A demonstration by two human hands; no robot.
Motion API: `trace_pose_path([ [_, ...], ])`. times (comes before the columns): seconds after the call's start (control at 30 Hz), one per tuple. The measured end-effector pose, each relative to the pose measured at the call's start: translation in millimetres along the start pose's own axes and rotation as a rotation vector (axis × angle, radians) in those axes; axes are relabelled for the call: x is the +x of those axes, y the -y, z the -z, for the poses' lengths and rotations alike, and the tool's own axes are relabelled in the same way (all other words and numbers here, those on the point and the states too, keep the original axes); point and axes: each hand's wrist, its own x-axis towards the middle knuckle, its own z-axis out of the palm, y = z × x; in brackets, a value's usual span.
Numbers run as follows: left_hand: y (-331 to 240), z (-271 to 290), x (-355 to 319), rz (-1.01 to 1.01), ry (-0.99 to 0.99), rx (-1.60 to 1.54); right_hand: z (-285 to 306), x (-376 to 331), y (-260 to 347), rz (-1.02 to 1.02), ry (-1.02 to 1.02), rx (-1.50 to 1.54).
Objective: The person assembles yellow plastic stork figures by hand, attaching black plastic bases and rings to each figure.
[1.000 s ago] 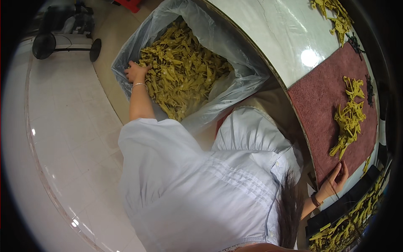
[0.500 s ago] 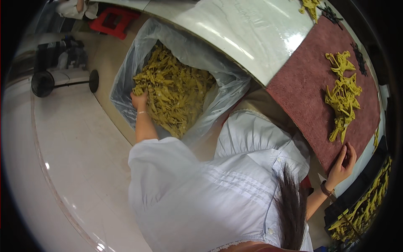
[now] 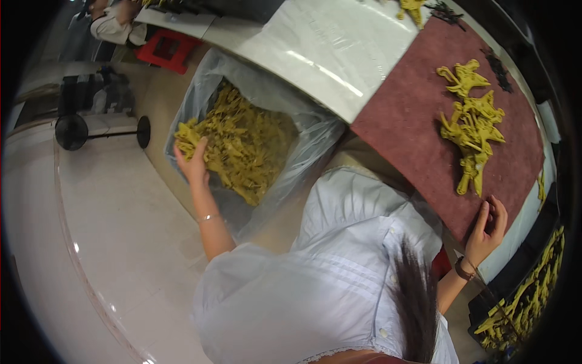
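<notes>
We record the left hand (image 3: 195, 164), left of centre in the frame, gripping a clump of yellow plastic parts (image 3: 189, 133) at the left edge of the heap (image 3: 245, 145) inside a clear plastic bag (image 3: 316, 134). At lower right, we note the right hand (image 3: 488, 229) half-open, fingers loosely curled, at the red mat (image 3: 403, 115), near a yellow cluster (image 3: 476, 121).
</notes>
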Motion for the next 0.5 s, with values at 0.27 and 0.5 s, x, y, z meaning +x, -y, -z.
trace_pose_path([
  [0.27, -213, -214, -160, -0.976, 0.77, -0.018, 0, 0, 10, -0.039, -0.039, 0.179],
  [0.5, -224, -366, -342, -1.557, 1.353, 0.277, 1, -7, -22, -0.172, -0.392, 0.78],
])
